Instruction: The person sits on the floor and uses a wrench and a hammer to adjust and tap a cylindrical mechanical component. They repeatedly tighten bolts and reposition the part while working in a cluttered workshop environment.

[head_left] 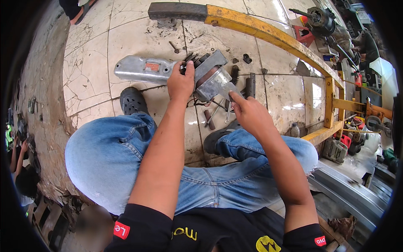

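A grey cast-metal engine part [212, 86] with a reddish-brown band round it sits tilted on the floor between my feet. My left hand [181, 84] is closed round its upper left edge, thumb on top. Against its lower right side, my right hand [253, 115] pinches a thin, pale grey flat blade, perhaps a scraper [230, 90]; its handle is hidden in my fingers. Just left of the part lies a long silver metal cover [140, 69] with a red label. A wrench [228, 114] lies below my right fingers.
A yellow steel frame [268, 33] with a dark end arches over the far side and down the right. Loose bolts [173, 47] and dark metal pieces [250, 85] lie on the cracked tiles. Tools and jugs [336, 150] crowd the right. Another person's arms [19, 153] show far left.
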`<state>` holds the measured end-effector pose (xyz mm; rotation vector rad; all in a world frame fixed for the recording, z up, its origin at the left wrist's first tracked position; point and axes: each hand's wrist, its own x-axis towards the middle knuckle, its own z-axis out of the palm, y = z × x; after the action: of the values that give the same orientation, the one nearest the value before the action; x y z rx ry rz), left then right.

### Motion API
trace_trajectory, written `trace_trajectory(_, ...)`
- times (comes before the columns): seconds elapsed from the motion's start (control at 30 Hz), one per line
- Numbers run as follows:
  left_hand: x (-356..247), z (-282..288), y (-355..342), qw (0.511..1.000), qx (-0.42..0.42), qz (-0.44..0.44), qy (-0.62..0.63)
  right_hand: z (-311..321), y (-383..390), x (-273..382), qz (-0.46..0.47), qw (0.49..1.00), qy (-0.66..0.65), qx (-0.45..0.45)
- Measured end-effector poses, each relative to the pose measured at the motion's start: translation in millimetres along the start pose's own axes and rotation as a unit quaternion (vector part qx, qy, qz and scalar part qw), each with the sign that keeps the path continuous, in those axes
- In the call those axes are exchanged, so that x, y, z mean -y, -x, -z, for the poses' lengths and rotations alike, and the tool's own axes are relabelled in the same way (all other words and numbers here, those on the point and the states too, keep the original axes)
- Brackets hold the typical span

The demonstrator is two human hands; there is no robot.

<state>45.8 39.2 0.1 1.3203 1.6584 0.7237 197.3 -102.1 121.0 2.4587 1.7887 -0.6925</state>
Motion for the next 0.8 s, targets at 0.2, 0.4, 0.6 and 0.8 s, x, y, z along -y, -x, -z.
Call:
trace_trajectory(0.2,1,-1,-1,1.0,0.012,0.002,0.002,-5,-11,8,0.017,1.0,-0.007,-0.022)
trace_trajectory(0.4,9,0,-2,1.0,0.002,-0.01,0.006,-1,-3,16,0.007,1.0,0.015,-0.005)
trace_trajectory(0.6,7,1,-2,1.0,-0.004,0.0,-0.004,6,-3,17,0.017,0.999,0.026,0.022)
trace_trajectory(0.8,-2,3,0,1.0,0.013,0.016,0.001,5,-6,21,0.003,1.0,0.011,0.007)
